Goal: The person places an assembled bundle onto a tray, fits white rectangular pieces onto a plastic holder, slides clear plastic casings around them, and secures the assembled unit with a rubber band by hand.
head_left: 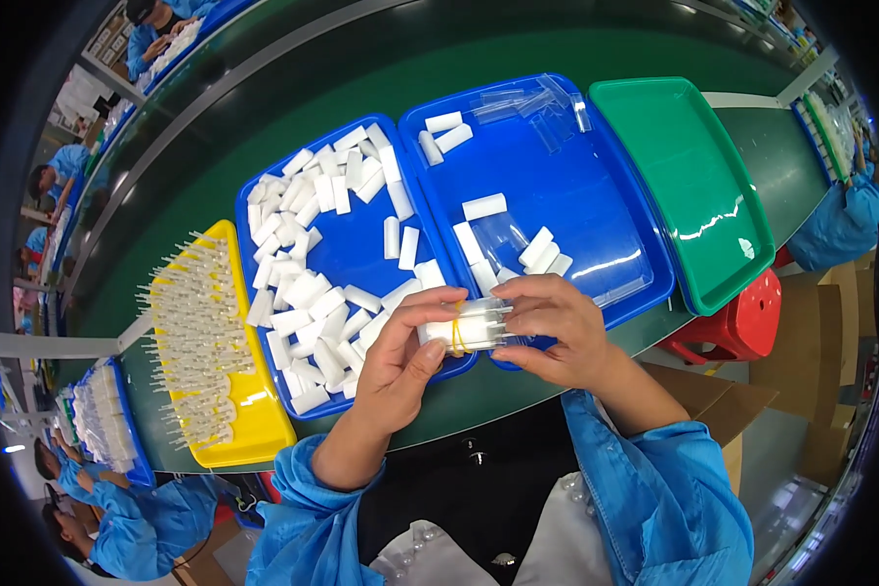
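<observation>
Both hands meet over the near edge of the blue trays, around a small bundle of white cylinders (477, 327) with clear plastic around it and a yellow rubber band (456, 330). My left hand (400, 356) is closed on the bundle's left end, thumb below and fingers above. At the other end, my right hand (562, 327) pinches the clear plastic between thumb and fingers. Just beyond, loose white cylinders (484, 206) lie in the right blue tray (566, 205). Many more white cylinders (308, 293) fill much of the left blue tray (354, 249).
Clear plastic tubes (552, 122) lie at the right blue tray's far end. A yellow tray (259, 420) at left holds white thin-stemmed pieces (200, 337). Right of the blue trays is a green tray (689, 176); a red stool (752, 313) and cardboard (801, 342) stand below. Other people work around.
</observation>
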`<state>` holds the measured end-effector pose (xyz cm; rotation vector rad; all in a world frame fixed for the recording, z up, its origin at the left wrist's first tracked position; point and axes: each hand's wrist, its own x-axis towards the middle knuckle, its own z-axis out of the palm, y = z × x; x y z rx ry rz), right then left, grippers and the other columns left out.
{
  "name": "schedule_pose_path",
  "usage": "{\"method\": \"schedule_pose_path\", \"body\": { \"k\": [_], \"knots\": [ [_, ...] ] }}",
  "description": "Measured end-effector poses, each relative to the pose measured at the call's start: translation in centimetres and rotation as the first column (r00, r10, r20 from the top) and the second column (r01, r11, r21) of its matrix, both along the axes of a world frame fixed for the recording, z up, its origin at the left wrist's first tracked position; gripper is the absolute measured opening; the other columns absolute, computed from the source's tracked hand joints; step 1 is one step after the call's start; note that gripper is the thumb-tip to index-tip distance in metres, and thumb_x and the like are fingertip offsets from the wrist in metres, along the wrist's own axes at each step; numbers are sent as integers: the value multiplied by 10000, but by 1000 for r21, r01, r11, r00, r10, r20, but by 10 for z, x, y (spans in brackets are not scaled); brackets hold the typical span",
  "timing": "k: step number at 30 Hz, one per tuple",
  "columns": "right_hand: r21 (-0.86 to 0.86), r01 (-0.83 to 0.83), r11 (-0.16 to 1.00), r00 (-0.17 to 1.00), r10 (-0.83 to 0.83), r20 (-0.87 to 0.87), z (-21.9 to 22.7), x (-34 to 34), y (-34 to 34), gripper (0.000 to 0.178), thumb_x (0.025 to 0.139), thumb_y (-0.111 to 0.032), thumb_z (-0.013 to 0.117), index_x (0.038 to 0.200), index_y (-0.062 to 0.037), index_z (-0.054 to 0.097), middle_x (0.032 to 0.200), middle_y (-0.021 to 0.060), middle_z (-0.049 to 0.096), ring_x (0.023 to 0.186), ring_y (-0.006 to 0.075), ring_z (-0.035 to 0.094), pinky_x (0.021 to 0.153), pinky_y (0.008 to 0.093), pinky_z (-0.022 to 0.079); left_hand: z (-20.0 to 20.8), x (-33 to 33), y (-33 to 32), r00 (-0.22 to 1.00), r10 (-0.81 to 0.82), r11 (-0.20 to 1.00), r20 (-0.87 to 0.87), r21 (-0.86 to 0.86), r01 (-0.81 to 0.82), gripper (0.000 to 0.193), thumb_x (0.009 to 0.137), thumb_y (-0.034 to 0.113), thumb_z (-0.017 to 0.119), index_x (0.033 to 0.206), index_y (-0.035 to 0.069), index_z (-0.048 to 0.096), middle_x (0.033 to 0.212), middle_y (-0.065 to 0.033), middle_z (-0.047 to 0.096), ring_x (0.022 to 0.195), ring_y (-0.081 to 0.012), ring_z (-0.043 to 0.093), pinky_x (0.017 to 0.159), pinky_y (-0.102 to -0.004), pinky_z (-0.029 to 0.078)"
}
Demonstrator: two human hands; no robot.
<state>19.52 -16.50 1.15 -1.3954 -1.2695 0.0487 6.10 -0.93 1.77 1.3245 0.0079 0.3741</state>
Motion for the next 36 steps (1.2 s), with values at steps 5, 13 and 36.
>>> {"method": "schedule_pose_path", "body": {
  "k": [5, 13, 36],
  "knots": [
    [2, -18, 1000, 979, 17, 204, 3, 10, -6, 296, 608, -157, 808, 870, -125, 675, 1048, 100, 608, 719, 156, 626, 580, 251, 470, 6, 0, 3, 995, -101, 991, -11, 91, 102, 260, 879, 42, 522, 1138, 27, 500, 1242, -160, 434, 1141, -222, 445, 939, -327, 375],
    [0, -16, 1000, 880, 14, 475, 14, 16, -14, 335, 572, -221, 822, 884, -179, 707, 984, 91, 642, 665, 158, 617, 532, 249, 419, 7, -3, 4, 992, -127, 991, 3, 47, 127, 227, 851, 38, 577, 1075, 2, 559, 1220, -156, 462, 1098, -223, 492, 902, -313, 426],
    [-41, 31, 999, 684, 8, 729, 39, 10, -19, 285, 659, -222, 740, 936, -271, 700, 887, 16, 647, 589, 76, 558, 562, 221, 355, 1, -7, 0, 977, -199, 974, 82, -94, 206, 230, 824, 8, 597, 1053, 26, 586, 1214, -116, 499, 1038, -163, 522, 841, -274, 448]
  ]
}}
